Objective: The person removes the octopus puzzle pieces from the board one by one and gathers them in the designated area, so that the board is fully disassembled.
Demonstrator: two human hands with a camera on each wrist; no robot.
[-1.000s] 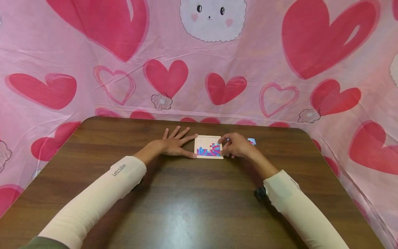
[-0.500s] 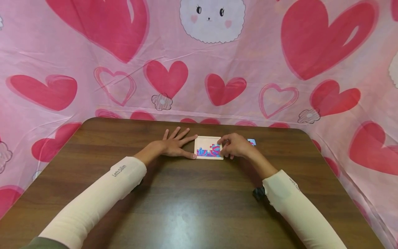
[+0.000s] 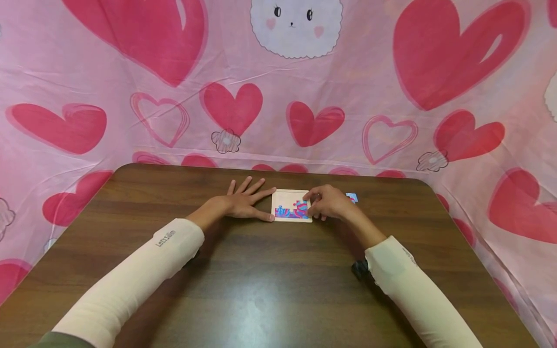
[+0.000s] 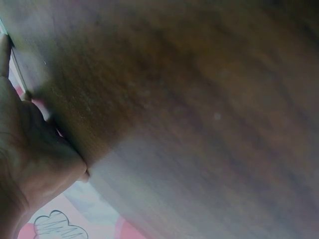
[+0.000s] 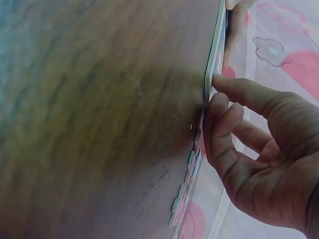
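A small pale wooden puzzle tray (image 3: 288, 197) lies on the table, with blue, purple and pink jigsaw pieces (image 3: 285, 212) along its near side and right corner. My left hand (image 3: 245, 203) is spread flat on the table, thumb and index fingertip against the tray's left edge. At the right edge, my right hand (image 3: 331, 202) has its thumb and index finger on either side of the jigsaw piece (image 3: 301, 208) in the right column. The right wrist view shows this hand (image 5: 264, 144) with its other fingers curled under, beside the tray's rim (image 5: 215, 55).
A loose blue piece (image 3: 352, 197) lies just beyond the right hand. In the right wrist view, several loose pieces (image 5: 187, 179) are seen edge-on along the table. The brown wooden table (image 3: 252, 270) ends at a pink heart-patterned cloth (image 3: 278, 121).
The right hand and forearm have shifted very slightly left. A blue bit behind the right hand's fingers, visible earlier, is now hidden. The left hand and tray have stayed put.
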